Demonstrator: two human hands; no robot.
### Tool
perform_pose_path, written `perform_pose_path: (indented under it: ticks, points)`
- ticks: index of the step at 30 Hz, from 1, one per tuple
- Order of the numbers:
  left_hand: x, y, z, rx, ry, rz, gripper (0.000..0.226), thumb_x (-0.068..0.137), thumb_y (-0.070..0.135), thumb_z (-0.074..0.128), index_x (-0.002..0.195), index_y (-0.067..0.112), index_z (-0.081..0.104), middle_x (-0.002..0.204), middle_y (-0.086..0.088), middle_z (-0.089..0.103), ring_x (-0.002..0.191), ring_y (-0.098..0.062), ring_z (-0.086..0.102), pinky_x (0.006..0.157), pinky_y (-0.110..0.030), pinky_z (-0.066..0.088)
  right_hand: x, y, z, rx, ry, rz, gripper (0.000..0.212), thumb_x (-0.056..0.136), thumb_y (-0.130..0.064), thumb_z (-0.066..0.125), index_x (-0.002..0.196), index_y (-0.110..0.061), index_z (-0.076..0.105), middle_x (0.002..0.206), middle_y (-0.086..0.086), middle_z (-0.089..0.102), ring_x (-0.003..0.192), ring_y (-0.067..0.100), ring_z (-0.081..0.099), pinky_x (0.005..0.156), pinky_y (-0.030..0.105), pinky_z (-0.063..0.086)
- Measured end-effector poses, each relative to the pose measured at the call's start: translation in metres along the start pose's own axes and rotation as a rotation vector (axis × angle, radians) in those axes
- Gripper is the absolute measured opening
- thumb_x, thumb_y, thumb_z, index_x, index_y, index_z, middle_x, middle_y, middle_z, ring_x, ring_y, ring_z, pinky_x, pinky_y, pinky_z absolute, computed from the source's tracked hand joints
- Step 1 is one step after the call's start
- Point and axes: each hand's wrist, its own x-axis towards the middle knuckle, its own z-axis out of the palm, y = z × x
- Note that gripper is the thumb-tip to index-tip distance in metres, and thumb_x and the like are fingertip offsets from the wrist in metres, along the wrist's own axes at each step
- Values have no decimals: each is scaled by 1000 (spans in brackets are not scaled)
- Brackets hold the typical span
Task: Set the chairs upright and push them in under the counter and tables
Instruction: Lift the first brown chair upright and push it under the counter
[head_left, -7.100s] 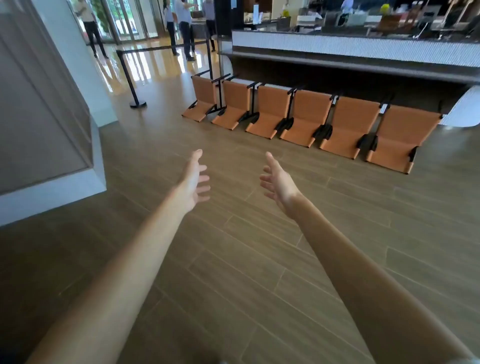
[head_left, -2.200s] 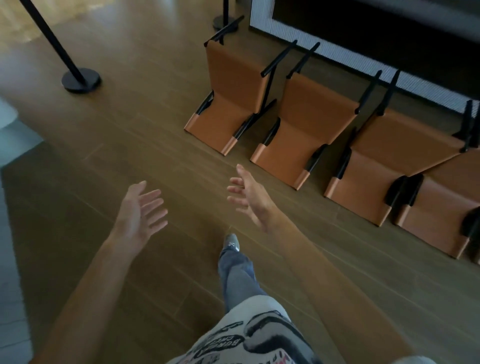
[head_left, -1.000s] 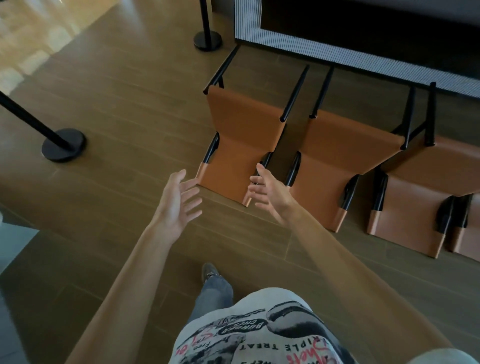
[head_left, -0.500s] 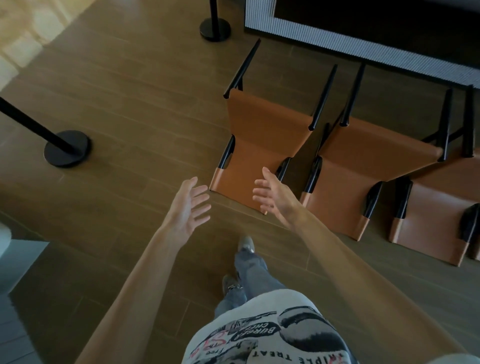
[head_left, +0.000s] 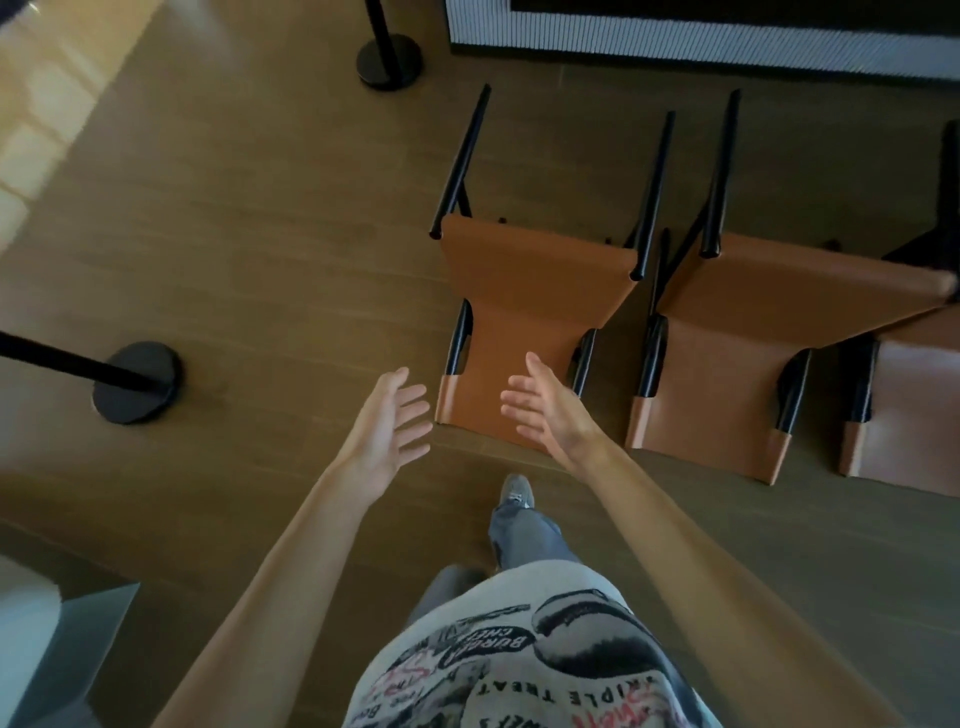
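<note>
An orange chair with black legs (head_left: 530, 291) lies tipped on its back on the wood floor, legs pointing toward the counter base (head_left: 675, 36). A second tipped chair (head_left: 753, 332) lies touching it on the right, and part of a third chair (head_left: 909, 405) shows at the right edge. My left hand (head_left: 387, 421) hovers open just left of the first chair's backrest end. My right hand (head_left: 545, 402) hovers open over that same end, fingers spread. Neither hand grips the chair.
A black stanchion base (head_left: 137, 382) stands on the floor to the left, and another stanchion base (head_left: 389, 54) stands at the top near the counter's corner. A pale ledge (head_left: 36, 639) fills the bottom left corner. My foot (head_left: 514, 491) is just short of the chair.
I have walked up to the row of tipped chairs and now stand over the leftmost one. Both hands have come closer to its backrest end, still open.
</note>
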Motion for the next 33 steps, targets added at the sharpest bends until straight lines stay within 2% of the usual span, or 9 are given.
perform_pose_path:
  ticks: [6,13,26,29,33]
  points:
    - [47,18,15,106,-59,-55,61,95,55,43,140,15,48,141,-9,51,124,-29,51,108,-51,38,30,0,-11,84,68,27,68,96,-60,32,139,-9,45,137,11,54,121,22,55,110,44,36]
    - [139,-9,19,158,-140,-144,63,95,57,42,140,14,48,141,-11,50,125,-30,50,108,-50,37,102,46,-24,181,172,77,63,97,-58,33,136,-11,48,134,9,57,118,20,58,108,42,38]
    - [469,-168,-16,252,-130,-164,60,95,55,42,140,15,49,139,-9,52,123,-27,52,107,-48,39,372,254,-90,227,217,86,56,93,-61,41,124,-18,58,123,3,64,111,16,63,106,40,41]
    - [533,-211,-23,235,-89,-168,57,95,54,43,136,16,53,134,-8,56,118,-26,55,106,-49,40,427,302,-104,241,178,78,55,94,-60,40,124,-18,58,123,3,65,112,16,63,105,40,41]
    - [601,-271,-28,224,-140,-226,56,95,56,43,135,17,54,135,-8,56,120,-27,54,103,-46,41,492,361,-119,228,112,92,61,94,-60,36,130,-15,55,126,5,63,115,18,61,106,40,40]
